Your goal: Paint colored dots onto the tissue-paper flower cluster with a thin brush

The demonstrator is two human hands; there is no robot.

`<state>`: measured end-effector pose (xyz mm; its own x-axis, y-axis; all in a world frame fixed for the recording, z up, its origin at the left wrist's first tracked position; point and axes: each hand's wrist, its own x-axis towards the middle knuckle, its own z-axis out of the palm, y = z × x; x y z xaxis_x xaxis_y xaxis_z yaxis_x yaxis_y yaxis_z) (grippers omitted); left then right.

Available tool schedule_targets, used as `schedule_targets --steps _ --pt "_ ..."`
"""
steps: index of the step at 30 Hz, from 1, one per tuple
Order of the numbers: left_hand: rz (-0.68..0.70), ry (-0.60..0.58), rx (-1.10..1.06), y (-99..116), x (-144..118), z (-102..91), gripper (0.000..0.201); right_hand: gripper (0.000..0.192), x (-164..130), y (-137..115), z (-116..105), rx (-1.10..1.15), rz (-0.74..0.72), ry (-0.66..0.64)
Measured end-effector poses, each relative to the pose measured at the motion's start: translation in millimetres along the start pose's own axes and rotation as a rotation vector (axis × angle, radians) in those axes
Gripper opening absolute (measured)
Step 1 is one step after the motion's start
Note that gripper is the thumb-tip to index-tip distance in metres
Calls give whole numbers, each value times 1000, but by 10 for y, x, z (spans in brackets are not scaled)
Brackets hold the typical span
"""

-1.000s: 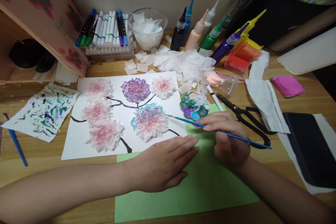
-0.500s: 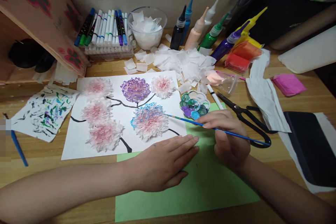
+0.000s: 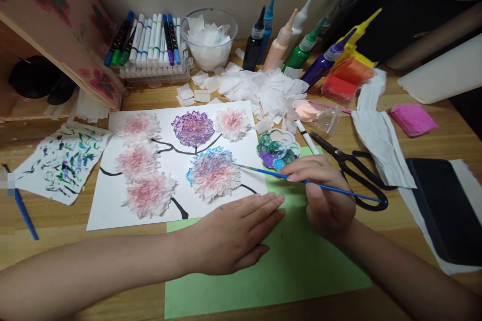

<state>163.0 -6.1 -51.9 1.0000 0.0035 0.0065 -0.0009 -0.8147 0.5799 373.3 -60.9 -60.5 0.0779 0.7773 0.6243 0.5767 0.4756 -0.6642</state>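
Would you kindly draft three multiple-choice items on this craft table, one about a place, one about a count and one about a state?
1. Where does the paint palette lie?
A. Just right of the white sheet
B. Inside the glass bowl
C. Under the scissors

2. How many tissue flowers are on the white sheet?
A. Three
B. Six
C. Nine

3. How are the scissors lying?
A. Blades open
B. Blades shut
C. Held in a hand

Answers:
1 A, it lies by the sheet's right edge, above the right hand.
2 B, four pink, one purple and one blue-tipped.
3 A, the blades spread apart on the table, untouched.
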Motion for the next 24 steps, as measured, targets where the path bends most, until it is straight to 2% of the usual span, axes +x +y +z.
schedule_targets --steps 3,8,10,12,17,24 --pt "0 -11 -3 -4 4 -6 56 20 19 7 -6 1 0 106" --pt "-6 -16 4 4 -8 -18 55 20 103 90 -83 -39 -31 469" --pt "-8 -13 3 7 -13 -17 55 21 132 139 -123 -48 -47 554" --pt "-9 -8 1 8 -13 -14 56 23 142 179 -153 -59 -65 565" --pt "1 -5 16 11 2 -9 55 26 112 212 -173 -96 -86 455" --pt "-5 -31 47 10 3 -21 55 26 124 205 -148 -66 -53 493"
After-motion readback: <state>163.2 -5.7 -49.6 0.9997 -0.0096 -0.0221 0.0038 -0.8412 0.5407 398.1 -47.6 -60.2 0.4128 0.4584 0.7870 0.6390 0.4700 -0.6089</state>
